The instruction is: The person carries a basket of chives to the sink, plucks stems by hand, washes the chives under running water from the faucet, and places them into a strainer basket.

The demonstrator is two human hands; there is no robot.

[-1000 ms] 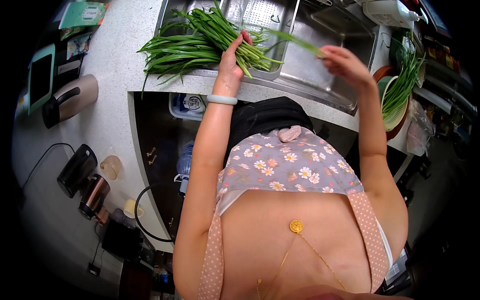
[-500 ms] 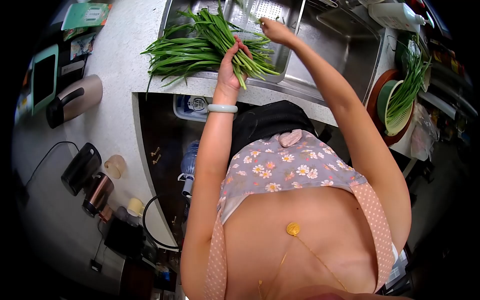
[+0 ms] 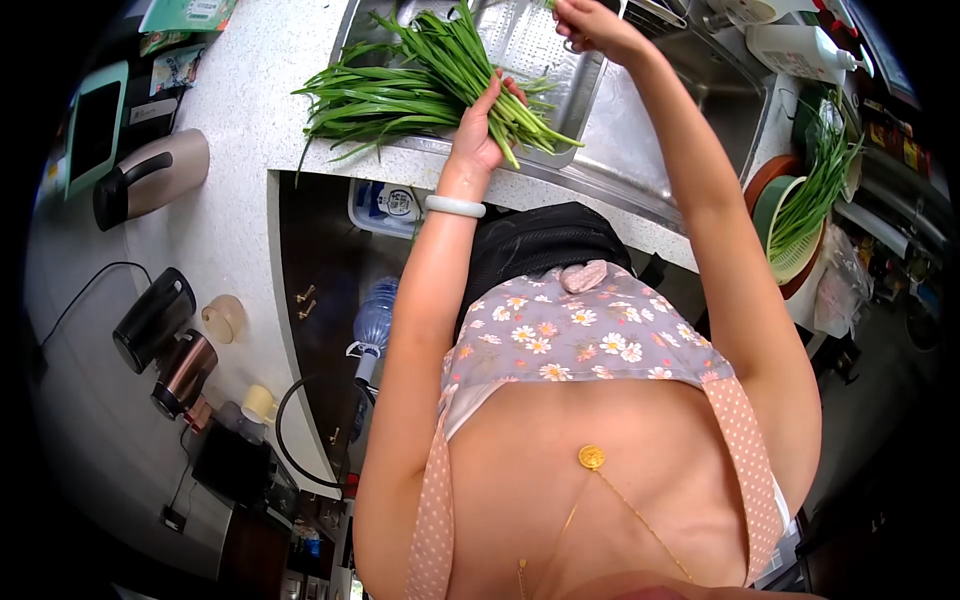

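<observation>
My left hand point(image 3: 482, 128) is closed around a bunch of garlic chives point(image 3: 470, 75), held tilted over the sink's front edge with pale stalk ends toward me. Under and left of it, more garlic chives point(image 3: 375, 105) lie across the perforated metal tray point(image 3: 575, 100) and onto the counter. My right hand point(image 3: 598, 25) is at the top edge, above the divider between the basins, fingers pinched together. A bit of green chive shows at its fingertips; the rest is cut off by the frame.
A steel sink point(image 3: 725, 110) has its second basin at the right. Beside it stand a green colander point(image 3: 785, 210) with more chives and a white pump bottle point(image 3: 800, 52). Kettles point(image 3: 165, 175) and a pale mug point(image 3: 259, 403) are on the left. A water bottle point(image 3: 375, 315) stands below the counter.
My right hand has moved up and to the right, away from the bunch. My left hand still holds the chives, and the whole view has shifted slightly.
</observation>
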